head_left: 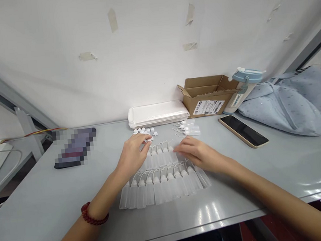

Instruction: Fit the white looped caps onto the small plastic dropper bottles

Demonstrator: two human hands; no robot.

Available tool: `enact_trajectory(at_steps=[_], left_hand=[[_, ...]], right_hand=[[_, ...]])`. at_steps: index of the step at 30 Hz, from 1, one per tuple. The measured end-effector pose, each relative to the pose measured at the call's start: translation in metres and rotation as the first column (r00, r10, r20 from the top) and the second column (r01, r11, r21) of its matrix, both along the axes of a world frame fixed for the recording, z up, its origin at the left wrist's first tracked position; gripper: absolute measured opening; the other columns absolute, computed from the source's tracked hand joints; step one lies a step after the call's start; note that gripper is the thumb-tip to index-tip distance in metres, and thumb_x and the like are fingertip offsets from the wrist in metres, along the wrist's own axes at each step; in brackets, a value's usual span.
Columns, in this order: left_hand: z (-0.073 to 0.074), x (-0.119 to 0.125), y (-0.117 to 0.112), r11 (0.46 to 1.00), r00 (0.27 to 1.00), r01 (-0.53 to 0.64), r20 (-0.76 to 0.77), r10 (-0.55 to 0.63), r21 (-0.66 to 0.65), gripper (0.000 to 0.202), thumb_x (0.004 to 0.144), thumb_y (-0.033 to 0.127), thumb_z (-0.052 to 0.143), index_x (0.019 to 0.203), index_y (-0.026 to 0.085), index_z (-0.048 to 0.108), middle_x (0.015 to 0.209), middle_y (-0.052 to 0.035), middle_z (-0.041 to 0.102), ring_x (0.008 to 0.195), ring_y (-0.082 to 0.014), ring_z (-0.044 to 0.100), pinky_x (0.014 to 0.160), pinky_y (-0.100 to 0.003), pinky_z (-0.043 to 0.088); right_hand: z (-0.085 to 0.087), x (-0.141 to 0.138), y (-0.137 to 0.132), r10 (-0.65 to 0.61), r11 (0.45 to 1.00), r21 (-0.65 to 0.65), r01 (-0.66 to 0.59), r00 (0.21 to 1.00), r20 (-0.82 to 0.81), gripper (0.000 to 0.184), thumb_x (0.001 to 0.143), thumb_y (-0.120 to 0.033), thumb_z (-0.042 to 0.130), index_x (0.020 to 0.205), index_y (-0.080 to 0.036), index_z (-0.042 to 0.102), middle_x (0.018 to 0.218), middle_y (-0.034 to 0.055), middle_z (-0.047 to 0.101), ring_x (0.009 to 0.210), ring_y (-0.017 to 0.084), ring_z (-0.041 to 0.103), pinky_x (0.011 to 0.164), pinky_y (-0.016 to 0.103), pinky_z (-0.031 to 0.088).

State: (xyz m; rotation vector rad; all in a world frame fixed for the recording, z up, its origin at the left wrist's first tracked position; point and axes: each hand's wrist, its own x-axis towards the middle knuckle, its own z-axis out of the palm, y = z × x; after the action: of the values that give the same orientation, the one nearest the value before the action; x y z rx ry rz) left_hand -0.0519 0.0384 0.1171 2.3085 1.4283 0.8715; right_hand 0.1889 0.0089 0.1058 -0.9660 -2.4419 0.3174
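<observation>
Two rows of small clear squeeze bottles lie on the grey table: a near row of several and a far row behind it. My left hand hovers at the left end of the far row, its fingers pinched together beside a cluster of small white caps; what it pinches is too small to name. My right hand rests at the right end of the far row, fingers curled down onto the bottles. A few loose bottles lie further back.
A stack of white trays stands at the wall, with an open cardboard box and a blue-lidded drinking bottle to its right. A phone and a light blue bag lie at right. A dark blurred object lies at left.
</observation>
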Motion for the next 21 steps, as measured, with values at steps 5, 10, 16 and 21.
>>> enact_trajectory(at_steps=[5,10,16,21], left_hand=[[0.0006,0.0023,-0.0033,1.000,1.000,0.017,0.022,-0.017,-0.002,0.021,0.086,0.025,0.047,0.096,0.019,0.065,0.096,-0.0043,0.069,0.081,-0.0187,0.062,0.075,-0.032,0.047],[0.0017,0.0038,-0.0046,1.000,1.000,0.017,0.027,-0.016,-0.025,0.021,0.086,0.025,0.048,0.096,0.019,0.065,0.094,-0.0044,0.069,0.079,-0.0183,0.061,0.075,-0.032,0.047],[0.0031,0.0056,-0.0070,0.998,0.999,0.021,0.034,-0.020,-0.051,0.023,0.086,0.026,0.048,0.098,0.017,0.065,0.093,-0.0055,0.069,0.079,-0.0188,0.061,0.072,-0.031,0.047],[0.0062,0.0065,-0.0094,0.986,0.994,-0.006,0.106,0.024,-0.167,0.024,0.084,0.030,0.052,0.098,0.018,0.067,0.092,-0.0052,0.069,0.077,-0.0193,0.060,0.071,-0.032,0.047]], right_hand=[[-0.0032,-0.0067,-0.0032,0.042,0.999,-0.032,-0.041,0.999,0.024,0.027,0.092,-0.011,0.041,0.105,-0.015,0.065,0.084,0.0098,0.060,0.081,0.021,0.052,0.069,0.034,0.048],[-0.0058,-0.0061,-0.0001,0.031,0.997,-0.079,-0.024,0.995,0.090,0.028,0.094,-0.015,0.040,0.108,-0.014,0.064,0.079,0.0084,0.058,0.078,0.021,0.051,0.069,0.033,0.046],[-0.0055,-0.0047,0.0027,-0.048,0.990,-0.120,0.070,0.983,0.175,0.029,0.096,-0.022,0.040,0.110,-0.016,0.064,0.077,0.0064,0.055,0.072,0.018,0.053,0.066,0.031,0.044],[-0.0070,-0.0011,0.0051,-0.066,0.990,-0.112,0.081,0.990,0.127,0.028,0.096,-0.024,0.040,0.109,-0.016,0.064,0.078,0.0066,0.056,0.073,0.018,0.054,0.068,0.030,0.045]])
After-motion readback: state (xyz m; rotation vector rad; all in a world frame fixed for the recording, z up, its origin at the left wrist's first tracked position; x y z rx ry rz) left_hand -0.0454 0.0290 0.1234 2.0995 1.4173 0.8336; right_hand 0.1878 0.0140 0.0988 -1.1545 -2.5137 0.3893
